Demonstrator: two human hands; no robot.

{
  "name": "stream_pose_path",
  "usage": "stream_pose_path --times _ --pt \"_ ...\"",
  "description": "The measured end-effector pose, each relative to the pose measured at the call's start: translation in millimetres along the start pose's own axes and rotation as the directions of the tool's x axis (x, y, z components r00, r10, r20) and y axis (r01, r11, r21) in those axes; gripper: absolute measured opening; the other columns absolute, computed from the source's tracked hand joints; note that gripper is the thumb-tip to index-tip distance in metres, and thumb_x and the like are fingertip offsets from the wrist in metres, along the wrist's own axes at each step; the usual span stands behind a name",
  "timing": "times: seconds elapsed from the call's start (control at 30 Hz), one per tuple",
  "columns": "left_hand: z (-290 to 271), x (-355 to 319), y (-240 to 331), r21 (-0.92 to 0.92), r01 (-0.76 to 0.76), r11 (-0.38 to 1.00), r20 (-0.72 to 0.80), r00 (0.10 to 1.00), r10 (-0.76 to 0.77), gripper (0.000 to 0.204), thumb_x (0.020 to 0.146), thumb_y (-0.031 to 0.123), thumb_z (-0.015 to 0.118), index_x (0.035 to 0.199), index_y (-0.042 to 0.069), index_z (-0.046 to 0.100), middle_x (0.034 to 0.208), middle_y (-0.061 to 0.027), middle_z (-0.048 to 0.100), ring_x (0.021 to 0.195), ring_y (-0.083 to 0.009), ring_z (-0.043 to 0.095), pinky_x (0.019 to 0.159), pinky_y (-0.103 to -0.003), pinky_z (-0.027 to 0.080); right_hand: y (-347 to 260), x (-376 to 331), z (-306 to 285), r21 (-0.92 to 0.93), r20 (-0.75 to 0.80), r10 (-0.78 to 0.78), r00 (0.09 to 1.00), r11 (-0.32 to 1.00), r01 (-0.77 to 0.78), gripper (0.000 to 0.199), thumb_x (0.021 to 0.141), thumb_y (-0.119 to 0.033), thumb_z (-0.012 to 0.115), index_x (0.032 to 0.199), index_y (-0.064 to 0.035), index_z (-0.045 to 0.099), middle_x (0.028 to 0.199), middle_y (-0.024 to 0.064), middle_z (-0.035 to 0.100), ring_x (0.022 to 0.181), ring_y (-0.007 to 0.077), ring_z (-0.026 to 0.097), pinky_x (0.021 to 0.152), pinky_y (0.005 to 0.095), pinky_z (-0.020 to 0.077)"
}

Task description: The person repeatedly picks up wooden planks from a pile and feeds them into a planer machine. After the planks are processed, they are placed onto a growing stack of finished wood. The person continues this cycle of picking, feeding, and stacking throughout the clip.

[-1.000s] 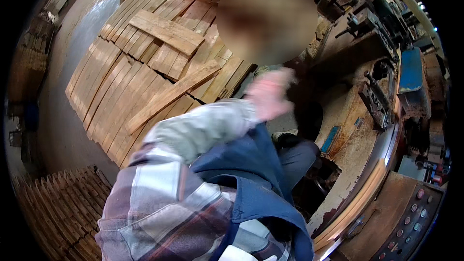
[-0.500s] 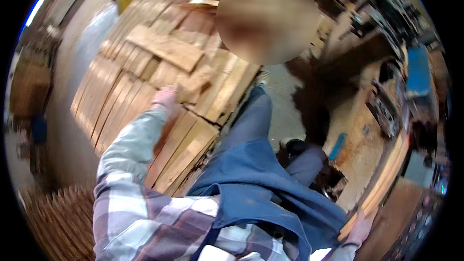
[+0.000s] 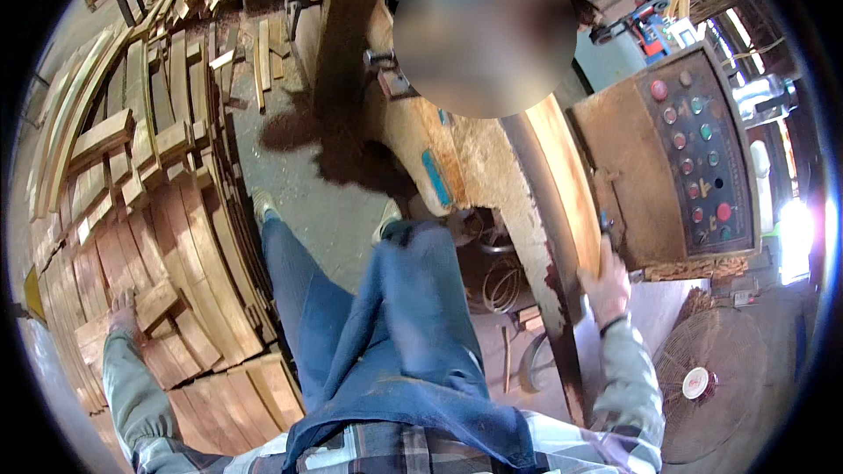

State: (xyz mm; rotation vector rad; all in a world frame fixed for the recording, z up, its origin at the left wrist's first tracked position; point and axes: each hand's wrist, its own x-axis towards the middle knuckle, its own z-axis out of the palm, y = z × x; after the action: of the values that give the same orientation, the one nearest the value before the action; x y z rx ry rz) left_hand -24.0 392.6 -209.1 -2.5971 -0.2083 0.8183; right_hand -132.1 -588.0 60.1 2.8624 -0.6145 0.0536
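keep left hand (image 3: 123, 307) flat on the plank stack (image 3: 167, 298) at lower left, right hand (image 3: 606, 276) gripping the board (image 3: 562, 175) edge firmly.

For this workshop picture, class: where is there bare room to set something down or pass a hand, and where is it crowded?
Free: the grey floor strip between the plank stack and the machine bed. Crowded: the stack, where the left hand rests among overlapping boards; under the machine, wire coils and scraps fill the floor. The right hand holds the long board beside the button panel.
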Motion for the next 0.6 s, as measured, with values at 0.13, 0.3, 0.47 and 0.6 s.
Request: stream_pose_path --times 0.13,0.3,0.47,0.6 --pt "78 43 -46 0.009 -0.028 1.0 0.04 0.999 0.027 0.09 0.073 0.033 0.083 0.15 0.015 0.042 0.15 -0.0126 0.048 0.139 -0.0345 0.045 0.116 -0.047 0.039 21 -18 30 0.145 -0.17 0.113 0.979 0.986 -0.088 0.087 0.081 -0.027 0.081 0.156 -0.0091 0.042 0.129 0.0236 0.061 0.119 0.0437 0.057 0.103 0.0521 0.0466" --pt "-4 24 -5 0.103 -0.02 0.994 0.212 0.977 -0.002 0.105 0.059 0.048 0.092 0.147 0.017 0.043 0.141 -0.0107 0.053 0.136 -0.0331 0.047 0.115 -0.046 0.039 -71 90 10 0.489 -0.445 0.274 0.852 0.872 -0.025 0.08 0.086 -0.022 0.078 0.156 -0.0092 0.042 0.129 0.0223 0.06 0.124 0.041 0.056 0.106 0.0475 0.0447" --pt "26 18 -14 0.148 -0.079 0.986 0.07 0.995 0.07 0.113 0.049 0.058 0.096 0.142 0.018 0.046 0.144 -0.0095 0.052 0.142 -0.0311 0.043 0.116 -0.047 0.037 -120 227 17 0.58 -0.403 0.269 0.875 0.815 0.017 0.08 0.085 -0.037 0.078 0.156 -0.0241 0.045 0.138 0.0236 0.059 0.129 0.041 0.055 0.111 0.0488 0.0429" --pt "27 -12 -16 0.093 -0.021 0.995 0.263 0.965 -0.004 0.126 0.043 0.069 0.095 0.147 0.018 0.044 0.147 -0.0113 0.052 0.144 -0.0344 0.043 0.12 -0.046 0.035 -139 208 13 0.654 -0.335 0.148 0.931 0.747 0.116 0.078 0.087 -0.032 0.077 0.156 -0.0133 0.045 0.145 0.0228 0.056 0.134 0.0389 0.052 0.115 0.0462 0.04"
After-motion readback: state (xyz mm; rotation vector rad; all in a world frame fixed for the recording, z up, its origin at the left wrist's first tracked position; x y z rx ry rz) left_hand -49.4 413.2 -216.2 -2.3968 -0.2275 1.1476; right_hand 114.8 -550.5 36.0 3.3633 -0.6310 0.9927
